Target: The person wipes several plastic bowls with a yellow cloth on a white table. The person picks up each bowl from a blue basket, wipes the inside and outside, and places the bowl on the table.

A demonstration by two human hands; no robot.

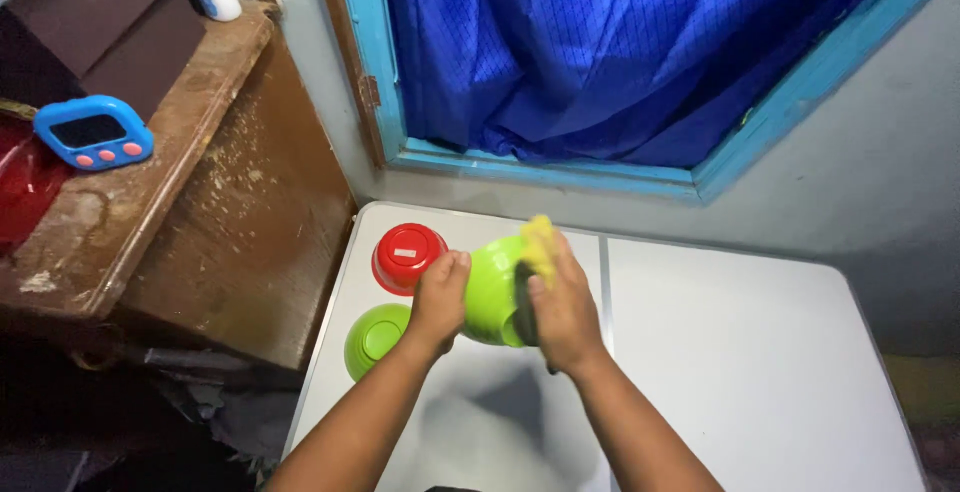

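Note:
My left hand [438,299] grips the side of a green plastic bowl [492,292], held tilted above the white table [760,372]. Pressed against the bowl's other side is a yellow sponge with a dark scouring layer [535,252], which my right hand [566,307] holds. A red bowl [404,255] lies upside down on the table at the left, and a second green bowl [372,337] lies upside down just in front of it, close to my left wrist.
A worn brown wooden cabinet [230,202] stands left of the table, with a blue digital timer [93,133] and a red object [22,187] on its top. Behind the table is a blue-framed window [372,52] with a blue curtain [620,42].

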